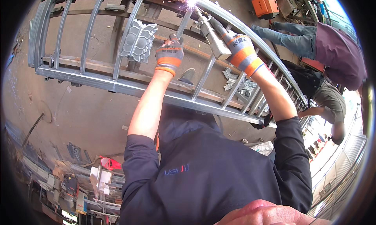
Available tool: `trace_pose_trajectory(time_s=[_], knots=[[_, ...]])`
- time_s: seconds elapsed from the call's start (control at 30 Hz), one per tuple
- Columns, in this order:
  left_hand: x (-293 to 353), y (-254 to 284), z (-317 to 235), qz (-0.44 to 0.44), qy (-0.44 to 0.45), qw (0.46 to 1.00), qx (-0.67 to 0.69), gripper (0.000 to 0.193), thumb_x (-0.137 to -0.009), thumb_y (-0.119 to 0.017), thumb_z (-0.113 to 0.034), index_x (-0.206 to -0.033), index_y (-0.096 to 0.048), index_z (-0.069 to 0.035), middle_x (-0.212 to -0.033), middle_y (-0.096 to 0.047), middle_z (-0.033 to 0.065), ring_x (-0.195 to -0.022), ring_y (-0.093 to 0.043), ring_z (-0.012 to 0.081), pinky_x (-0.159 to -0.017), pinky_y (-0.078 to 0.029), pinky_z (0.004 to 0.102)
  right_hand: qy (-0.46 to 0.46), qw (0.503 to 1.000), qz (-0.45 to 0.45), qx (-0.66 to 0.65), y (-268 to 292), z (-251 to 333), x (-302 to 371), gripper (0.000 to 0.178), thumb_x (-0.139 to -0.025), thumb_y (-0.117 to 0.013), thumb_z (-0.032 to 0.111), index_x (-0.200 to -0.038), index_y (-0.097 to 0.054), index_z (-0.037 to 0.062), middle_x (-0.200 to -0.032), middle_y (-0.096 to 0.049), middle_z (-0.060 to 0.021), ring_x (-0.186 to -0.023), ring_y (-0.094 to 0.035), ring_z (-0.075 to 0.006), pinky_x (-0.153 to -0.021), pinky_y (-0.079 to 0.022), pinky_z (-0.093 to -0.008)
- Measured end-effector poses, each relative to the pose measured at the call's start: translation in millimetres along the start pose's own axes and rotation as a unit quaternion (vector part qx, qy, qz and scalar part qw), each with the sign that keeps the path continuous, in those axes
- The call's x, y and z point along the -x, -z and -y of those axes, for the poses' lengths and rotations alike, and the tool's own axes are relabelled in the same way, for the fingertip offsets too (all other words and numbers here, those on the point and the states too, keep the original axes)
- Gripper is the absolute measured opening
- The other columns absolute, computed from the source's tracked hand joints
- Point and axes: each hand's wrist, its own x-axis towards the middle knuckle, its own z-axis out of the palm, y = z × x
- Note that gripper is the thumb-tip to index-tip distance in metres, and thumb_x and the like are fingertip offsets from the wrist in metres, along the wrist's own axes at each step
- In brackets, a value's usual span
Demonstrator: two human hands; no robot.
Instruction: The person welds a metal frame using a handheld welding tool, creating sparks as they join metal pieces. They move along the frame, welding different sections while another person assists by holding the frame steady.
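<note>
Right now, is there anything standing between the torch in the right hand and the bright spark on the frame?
Nothing visible does. The right hand points the torch at the spark, though glare hides the exact contact. The left hand is lower, at the bar, outside that short gap.

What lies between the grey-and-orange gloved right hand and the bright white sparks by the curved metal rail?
In the head view, a pale, boxy metal tool lies there, its slim front end pointing from the right hand toward the sparks.
</note>
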Motion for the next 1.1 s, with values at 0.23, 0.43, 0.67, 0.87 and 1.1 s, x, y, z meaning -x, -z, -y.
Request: trace_pose_trajectory(time_s=[0.23, 0.43, 0.67, 0.87, 1.1], knots=[[3.9, -7.1, 3.7, -0.09, -0.04, 0.995, -0.009, 0.022, -0.105, -0.051, -0.022, -0.117, -0.06, -0.005, -0.089, -0.074, 0.017, -0.078, -0.078, 0.0333, -0.061, -0.062, 0.0462, -0.005, 1.0, 0.006, 0.005, 3.6, -0.3, 1.6, 0.097, -0.088, -0.072, 0.019, -0.17, -0.02, 0.012, -0.092, -0.071, -0.0207, -0.079, -0.076, -0.0372, -0.061, -0.058, -0.0474], [3.9, -7.5, 4.1, -0.088, -0.042, 0.995, -0.032, 0.027, -0.104, -0.05, -0.02, -0.123, -0.061, -0.003, -0.089, -0.074, 0.0165, -0.077, -0.078, 0.0317, -0.06, -0.061, 0.0455, -0.012, 0.999, 0.031, 0.018, 5.2, -1.6, 1.5, 0.1, -0.088, -0.071, 0.014, -0.171, -0.015, 0.0154, -0.095, -0.072, -0.0214, -0.081, -0.077, -0.0382, -0.062, -0.059, -0.0477], [3.6, -7.0, 3.7, -0.091, -0.047, 0.994, -0.037, 0.027, -0.104, -0.05, -0.02, -0.124, -0.059, -0.003, -0.09, -0.074, 0.0174, -0.077, -0.078, 0.0322, -0.061, -0.061, 0.0459, -0.01, 1.0, 0.006, 0.002, 8.6, -1.7, 6.3, 0.1, -0.089, -0.07, 0.012, -0.171, -0.014, 0.0196, -0.099, -0.073, -0.0229, -0.084, -0.077, -0.0394, -0.064, -0.06, -0.0481], [2.7, -2.1, 2.4, -0.059, -0.026, 0.998, -0.017, 0.026, -0.105, -0.049, -0.02, -0.123, -0.058, -0.004, -0.094, -0.075, 0.0202, -0.084, -0.079, 0.0366, -0.067, -0.063, 0.0485, -0.017, 1.0, 0.02, 0.015, 4.9, -6.4, 8.8, 0.099, -0.09, -0.07, 0.012, -0.171, -0.015, 0.0209, -0.101, -0.073, -0.025, -0.082, -0.077, -0.0392, -0.063, -0.061, -0.0471], [0.0, 5.7, 0.7, 0.004, 0.017, 1.0, -0.005, 0.03, -0.105, -0.052, -0.022, -0.129, -0.058, -0.005, -0.107, -0.075, 0.0205, -0.095, -0.078, 0.0382, -0.077, -0.062, 0.0521, -0.024, 0.999, 0.017, 0.028, -9.6, -14.9, 10.5, 0.104, -0.085, -0.072, 0.005, -0.171, -0.016, 0.024, -0.11, -0.073, -0.0264, -0.078, -0.077, -0.0369, -0.059, -0.06, -0.0443]])
